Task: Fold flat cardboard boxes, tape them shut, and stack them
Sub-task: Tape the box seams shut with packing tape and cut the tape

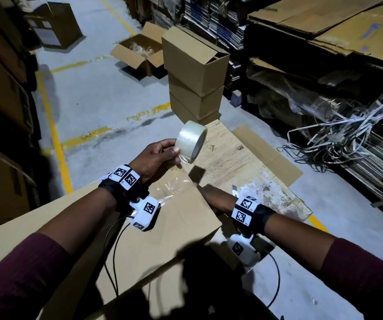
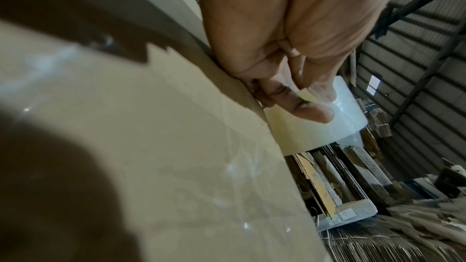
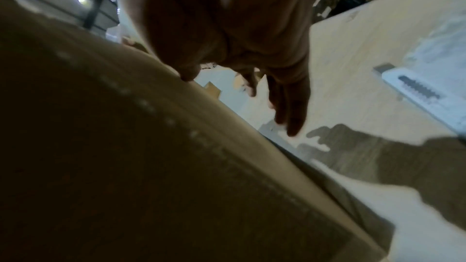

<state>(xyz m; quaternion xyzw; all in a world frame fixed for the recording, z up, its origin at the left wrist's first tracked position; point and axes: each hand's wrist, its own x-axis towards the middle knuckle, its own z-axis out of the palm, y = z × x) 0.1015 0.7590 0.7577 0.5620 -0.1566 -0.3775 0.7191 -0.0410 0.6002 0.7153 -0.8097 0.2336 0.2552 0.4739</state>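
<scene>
Taping step. Left hand (image 1: 155, 158) grips tape roll (image 1: 191, 140) above box (image 1: 139, 227) on tabletop; strip runs to box top. Right hand (image 1: 215, 197), fingers relaxed, presses box edge. Next: probably cut tape; cutter (image 3: 423, 95) lies near.

- The right hand (image 1: 215, 197) has its fingers hidden behind the box (image 1: 139, 227) edge in the head view — in its wrist view they are blurred.
- The box runs off the bottom edge, partly under shadow.
- The white tool (image 3: 423, 93) is cut off at the right edge — 1 end only.
</scene>
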